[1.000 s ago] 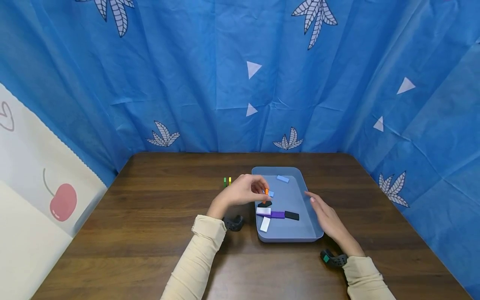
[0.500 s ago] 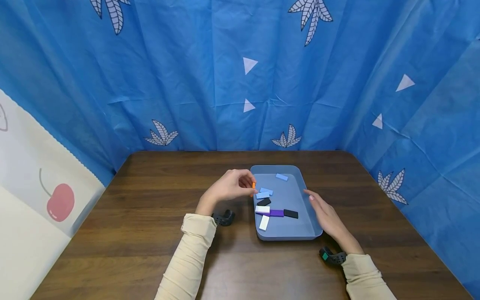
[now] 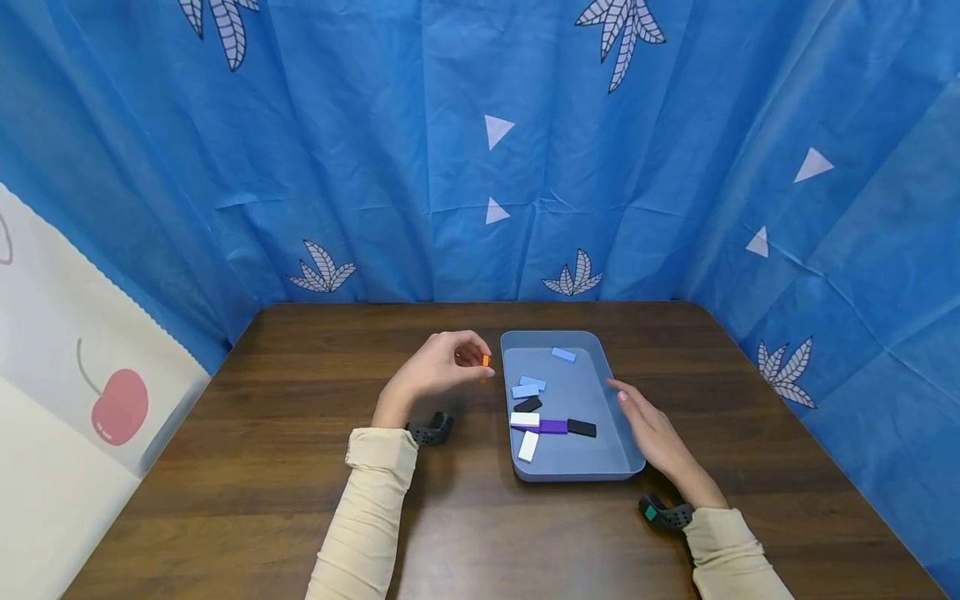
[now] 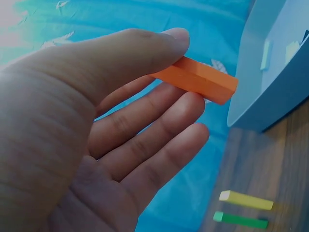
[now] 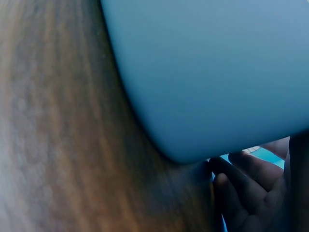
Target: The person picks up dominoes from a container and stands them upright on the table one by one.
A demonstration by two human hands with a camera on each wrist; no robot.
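Observation:
My left hand pinches an orange block between thumb and fingers, above the table just left of the blue-grey tray. In the left wrist view the block sticks out past the thumb tip, and the other fingers are loosely bent below it. My right hand lies along the tray's right side, its fingers fairly straight and the fingertips at the rim. A yellow block and a green block are on the table by the left hand; in the head view that hand hides them.
Inside the tray lie white blocks, a purple block, black blocks and light blue blocks, mostly toward its left side. A blue curtain hangs behind the wooden table.
From over the tray, my left hand has carried the orange block left, out past the rim. The right hand stays at the tray's right side. The tray's blocks have not moved.

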